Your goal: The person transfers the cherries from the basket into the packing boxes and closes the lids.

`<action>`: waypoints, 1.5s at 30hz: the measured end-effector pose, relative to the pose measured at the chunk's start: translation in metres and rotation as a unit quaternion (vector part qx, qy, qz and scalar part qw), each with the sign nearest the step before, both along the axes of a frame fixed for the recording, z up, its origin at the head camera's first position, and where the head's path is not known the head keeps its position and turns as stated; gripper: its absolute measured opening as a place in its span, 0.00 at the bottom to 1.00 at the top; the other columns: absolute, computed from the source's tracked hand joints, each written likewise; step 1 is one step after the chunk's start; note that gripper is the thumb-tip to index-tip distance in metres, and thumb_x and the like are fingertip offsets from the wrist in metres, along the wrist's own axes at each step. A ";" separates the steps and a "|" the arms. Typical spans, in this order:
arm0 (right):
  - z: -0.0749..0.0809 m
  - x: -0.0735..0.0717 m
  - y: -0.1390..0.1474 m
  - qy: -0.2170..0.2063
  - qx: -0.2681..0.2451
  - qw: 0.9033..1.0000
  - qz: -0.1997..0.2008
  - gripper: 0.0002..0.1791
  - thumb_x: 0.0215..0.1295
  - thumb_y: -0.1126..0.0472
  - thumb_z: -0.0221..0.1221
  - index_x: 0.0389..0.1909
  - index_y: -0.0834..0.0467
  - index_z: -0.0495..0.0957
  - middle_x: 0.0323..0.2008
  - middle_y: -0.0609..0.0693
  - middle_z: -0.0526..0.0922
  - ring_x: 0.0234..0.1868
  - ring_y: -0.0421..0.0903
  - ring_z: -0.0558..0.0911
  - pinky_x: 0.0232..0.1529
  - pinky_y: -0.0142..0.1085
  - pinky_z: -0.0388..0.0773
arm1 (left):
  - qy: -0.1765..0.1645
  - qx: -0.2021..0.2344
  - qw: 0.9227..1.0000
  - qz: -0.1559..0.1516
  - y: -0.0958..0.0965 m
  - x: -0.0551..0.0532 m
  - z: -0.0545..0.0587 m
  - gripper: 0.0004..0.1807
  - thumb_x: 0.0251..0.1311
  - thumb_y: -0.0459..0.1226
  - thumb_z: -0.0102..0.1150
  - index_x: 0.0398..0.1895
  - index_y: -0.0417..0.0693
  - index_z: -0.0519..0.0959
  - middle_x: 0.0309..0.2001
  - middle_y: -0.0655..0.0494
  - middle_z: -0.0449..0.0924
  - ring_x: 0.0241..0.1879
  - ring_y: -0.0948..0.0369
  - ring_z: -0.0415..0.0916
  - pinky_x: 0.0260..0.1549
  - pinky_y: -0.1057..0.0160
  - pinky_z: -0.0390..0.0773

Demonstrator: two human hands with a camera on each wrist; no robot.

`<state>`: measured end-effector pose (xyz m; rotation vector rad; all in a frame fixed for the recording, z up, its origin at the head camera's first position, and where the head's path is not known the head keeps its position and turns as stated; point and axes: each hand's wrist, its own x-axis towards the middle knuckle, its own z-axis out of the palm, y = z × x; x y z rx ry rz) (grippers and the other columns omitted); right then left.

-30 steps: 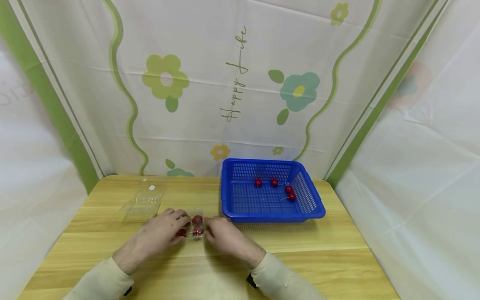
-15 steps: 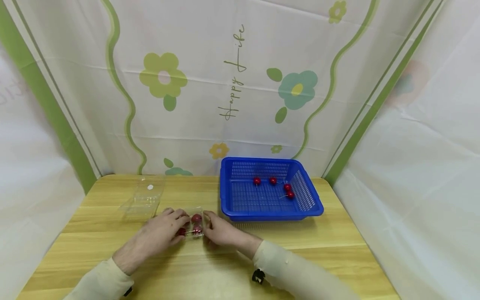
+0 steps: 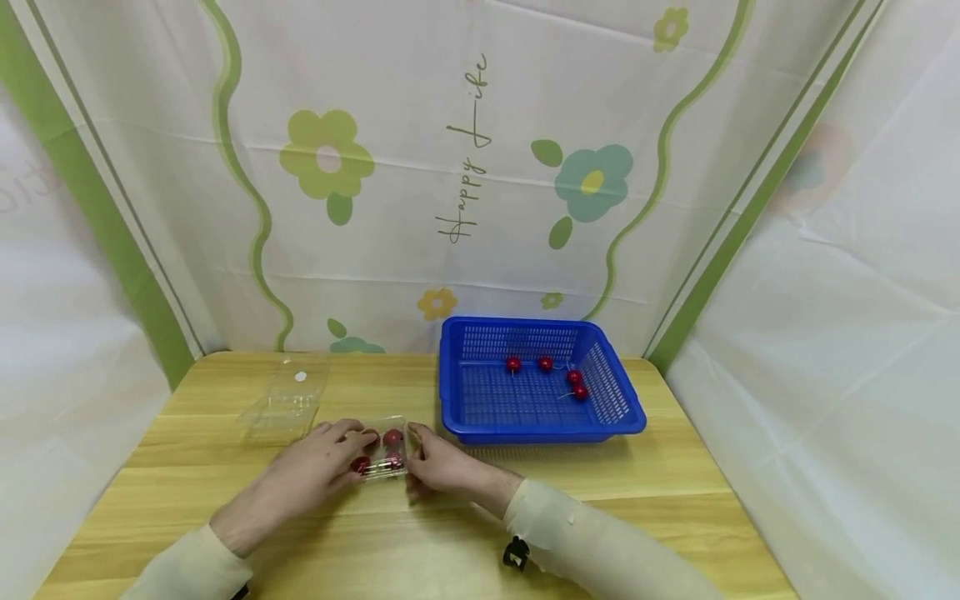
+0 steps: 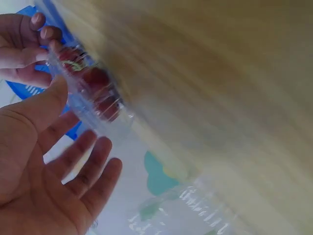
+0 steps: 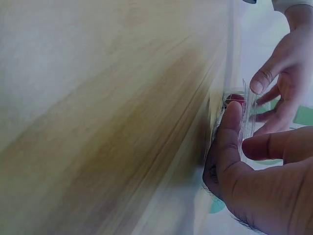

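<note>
A small clear plastic clamshell box (image 3: 381, 472) with several red cherries (image 3: 393, 437) inside lies on the table between the two hands. My right hand (image 3: 442, 465) pinches the box's right edge between thumb and fingers; the right wrist view shows the thumb (image 5: 264, 147) against the clear plastic. On the other side, my left hand (image 3: 311, 462) is spread at the box's left end. In the left wrist view its thumb (image 4: 51, 100) is right at the box's edge, while the other fingers stay extended and loosely apart. Lid and base look close together in the right wrist view.
Right of the box stands a blue plastic basket (image 3: 540, 436), with several cherries (image 3: 545, 364) on its floor. Another clear clamshell box (image 3: 281, 412), opened, lies at the back left of the wooden table (image 3: 405, 550). Printed curtains (image 3: 405, 192) hang behind and at the sides.
My left hand has drawn slightly left, uncovering more cherries in the box. My right hand has shifted its fingers and now pinches the box's right edge. The basket stays put.
</note>
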<state>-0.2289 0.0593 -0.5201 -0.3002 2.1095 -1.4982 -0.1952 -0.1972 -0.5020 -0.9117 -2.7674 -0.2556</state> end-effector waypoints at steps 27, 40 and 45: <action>0.005 -0.002 0.002 0.013 0.024 1.000 0.014 0.43 0.86 0.74 0.54 0.96 0.66 0.50 0.39 0.63 0.88 0.35 0.57 0.93 0.39 0.47 0.99 | -0.399 0.221 0.883 0.110 -0.005 -0.007 -0.005 0.42 0.84 0.30 0.53 0.97 0.54 0.59 0.91 0.23 0.57 0.61 0.26 0.85 0.50 0.42 0.92; 0.006 -0.003 0.001 0.051 0.057 0.997 0.026 0.44 0.85 0.74 0.54 0.95 0.69 0.49 0.35 0.59 0.89 0.31 0.54 0.93 0.35 0.43 0.96 | -0.345 0.209 0.907 0.122 -0.002 -0.012 -0.010 0.40 0.82 0.25 0.49 0.95 0.50 0.65 0.87 0.23 0.64 0.73 0.33 0.85 0.52 0.48 0.92; 0.005 -0.004 0.003 0.057 0.052 0.997 0.026 0.44 0.85 0.74 0.56 0.95 0.69 0.50 0.36 0.62 0.90 0.33 0.61 0.95 0.36 0.45 0.97 | -0.297 0.153 0.937 0.097 -0.003 -0.009 -0.004 0.37 0.84 0.27 0.54 0.94 0.48 0.67 0.84 0.25 0.73 0.68 0.37 0.89 0.61 0.41 0.93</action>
